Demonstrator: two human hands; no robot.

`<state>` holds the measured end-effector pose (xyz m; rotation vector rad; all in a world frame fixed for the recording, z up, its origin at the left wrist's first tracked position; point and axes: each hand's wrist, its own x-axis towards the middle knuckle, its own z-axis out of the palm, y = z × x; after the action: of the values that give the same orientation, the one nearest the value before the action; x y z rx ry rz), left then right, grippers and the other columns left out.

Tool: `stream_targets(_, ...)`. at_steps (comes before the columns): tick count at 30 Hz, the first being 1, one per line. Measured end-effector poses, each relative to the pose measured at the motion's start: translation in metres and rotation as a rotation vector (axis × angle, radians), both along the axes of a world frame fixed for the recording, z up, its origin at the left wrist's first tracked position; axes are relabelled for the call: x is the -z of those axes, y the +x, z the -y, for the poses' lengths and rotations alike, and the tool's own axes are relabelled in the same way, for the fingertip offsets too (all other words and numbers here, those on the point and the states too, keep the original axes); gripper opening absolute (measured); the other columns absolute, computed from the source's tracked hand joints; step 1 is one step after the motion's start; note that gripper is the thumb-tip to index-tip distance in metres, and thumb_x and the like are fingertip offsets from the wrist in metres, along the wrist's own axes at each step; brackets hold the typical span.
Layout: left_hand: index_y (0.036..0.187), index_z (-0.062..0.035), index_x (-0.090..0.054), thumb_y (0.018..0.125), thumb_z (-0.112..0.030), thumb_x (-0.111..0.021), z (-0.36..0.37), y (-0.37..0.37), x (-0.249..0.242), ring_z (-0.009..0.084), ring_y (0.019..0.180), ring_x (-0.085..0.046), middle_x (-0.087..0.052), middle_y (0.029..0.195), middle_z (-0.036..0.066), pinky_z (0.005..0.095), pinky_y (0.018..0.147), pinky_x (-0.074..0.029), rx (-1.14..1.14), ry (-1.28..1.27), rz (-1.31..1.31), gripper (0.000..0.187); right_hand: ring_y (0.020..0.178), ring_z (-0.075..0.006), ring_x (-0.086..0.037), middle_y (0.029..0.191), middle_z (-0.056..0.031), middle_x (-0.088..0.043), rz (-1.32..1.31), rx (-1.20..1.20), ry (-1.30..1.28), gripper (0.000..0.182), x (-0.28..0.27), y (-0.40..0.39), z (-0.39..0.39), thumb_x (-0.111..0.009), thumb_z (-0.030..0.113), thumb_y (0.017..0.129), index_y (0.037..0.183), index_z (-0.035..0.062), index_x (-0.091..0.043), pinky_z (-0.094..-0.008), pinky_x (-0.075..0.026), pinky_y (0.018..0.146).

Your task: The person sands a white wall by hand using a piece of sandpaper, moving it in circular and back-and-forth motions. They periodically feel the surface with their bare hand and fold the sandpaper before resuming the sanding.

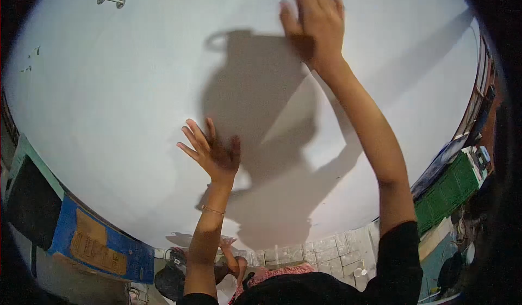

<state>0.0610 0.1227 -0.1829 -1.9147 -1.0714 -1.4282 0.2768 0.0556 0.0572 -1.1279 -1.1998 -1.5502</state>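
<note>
A broad white wall [147, 82] fills most of the head view. My right hand [319, 25] is raised high at the top, palm toward the wall, its fingers stretched out and the thumb apart. My left hand [215, 155] is lower and left of the middle, fingers spread wide, also facing the wall, with a thin bracelet [212, 211] on the wrist. Neither hand holds anything. A dark shadow [261, 93] of my head and arms falls on the wall between the hands.
A small metal wall fixture [111, 1] is at upper left. Lower left stands a blue surface [138, 261] with brown cardboard [98, 248]. A green panel [447, 188] and clutter line the right. Pale floor tiles [331, 259] and part of a person's limb [232, 262] show below.
</note>
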Motion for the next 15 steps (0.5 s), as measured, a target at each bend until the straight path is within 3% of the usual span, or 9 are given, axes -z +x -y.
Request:
stream_targets(2, 0.144, -0.0001, -0.031, 0.078, -0.048, -0.067, 0.0, -0.001, 0.004, 0.0465, 0.142, -0.002, -0.003, 0.153, 0.029, 0.07, 0.105, 0.0, 0.024, -0.048, 0.054, 0.089, 0.128, -0.0211, -0.043, 0.138, -0.0079, -0.048, -0.036, 0.022, 0.102, 0.058, 0.016, -0.02, -0.018, -0.062, 0.037, 0.082, 0.134, 0.0158, -0.047, -0.0502, -0.025, 0.11)
stream_targets(4, 0.144, 0.0005, -0.029, 0.074, -0.051, -0.071, 0.003, -0.002, 0.0, 0.049, 0.141, -0.001, -0.002, 0.153, 0.03, 0.0705, 0.104, 0.0, 0.03, -0.062, 0.054, 0.097, 0.129, -0.0212, -0.042, 0.14, -0.0052, -0.046, 0.253, -0.051, -0.341, 0.06, 0.061, -0.053, -0.018, -0.059, 0.041, 0.084, 0.137, 0.0162, -0.045, -0.0519, -0.019, 0.113)
stream_targets(6, 0.145, 0.0011, -0.027, 0.07, -0.054, -0.074, 0.009, 0.001, -0.002, 0.0515, 0.14, 0.0, 0.0, 0.152, 0.031, 0.0709, 0.104, 0.001, 0.048, -0.083, 0.05, 0.104, 0.132, -0.0196, -0.04, 0.143, -0.0037, -0.042, 0.64, -0.324, -0.554, 0.06, 0.084, -0.063, -0.024, -0.06, 0.042, 0.084, 0.136, 0.0149, -0.046, -0.0553, -0.013, 0.114)
stream_targets(8, 0.146, 0.0045, -0.018, 0.068, -0.052, -0.077, 0.012, -0.001, -0.002, 0.0491, 0.14, 0.006, 0.002, 0.151, 0.034, 0.0692, 0.106, 0.001, -0.005, -0.135, 0.02, 0.113, 0.134, -0.0194, -0.037, 0.144, -0.0041, -0.042, 0.597, -0.291, -0.494, 0.06, 0.074, -0.045, -0.026, -0.06, 0.039, 0.084, 0.136, 0.0137, -0.045, -0.0555, -0.012, 0.114)
stream_targets(10, 0.147, 0.0032, -0.01, 0.067, -0.053, -0.078, 0.009, -0.001, 0.002, 0.0511, 0.139, 0.009, 0.006, 0.15, 0.034, 0.0702, 0.104, 0.003, -0.004, -0.113, 0.006, 0.119, 0.135, -0.019, -0.036, 0.145, -0.0045, -0.042, -0.01, -0.13, -0.049, 0.058, 0.044, -0.035, -0.014, -0.057, 0.037, 0.085, 0.137, 0.0143, -0.044, -0.0528, -0.012, 0.115)
stream_targets(11, 0.148, 0.0028, -0.007, 0.067, -0.053, -0.078, 0.012, -0.002, 0.003, 0.051, 0.139, 0.011, 0.009, 0.15, 0.034, 0.0698, 0.104, 0.004, 0.015, -0.182, 0.002, 0.12, 0.135, -0.019, -0.036, 0.145, -0.0045, -0.042, -0.008, -0.137, -0.052, 0.058, 0.05, -0.041, -0.015, -0.057, 0.037, 0.085, 0.137, 0.0143, -0.044, -0.0528, -0.012, 0.115)
stream_targets(14, 0.148, 0.0033, -0.005, 0.069, -0.056, -0.075, 0.012, -0.003, 0.006, 0.0526, 0.138, 0.013, 0.013, 0.148, 0.036, 0.0703, 0.103, 0.005, 0.071, -0.24, 0.004, 0.122, 0.134, -0.0203, -0.038, 0.142, -0.0045, -0.045, 0.27, -0.099, -0.458, 0.059, 0.098, -0.068, -0.021, -0.062, 0.033, 0.082, 0.136, 0.0144, -0.046, -0.0501, -0.014, 0.115)
stream_targets(15, 0.148, 0.0043, -0.006, 0.069, -0.06, -0.073, 0.01, -0.002, 0.009, 0.0543, 0.136, 0.014, 0.014, 0.147, 0.037, 0.0713, 0.102, 0.006, 0.127, -0.229, 0.03, 0.121, 0.134, -0.0203, -0.037, 0.142, -0.0031, -0.046, 0.545, -0.191, -0.523, 0.059, 0.109, -0.071, -0.019, -0.062, 0.033, 0.08, 0.135, 0.0155, -0.048, -0.0491, -0.016, 0.115)
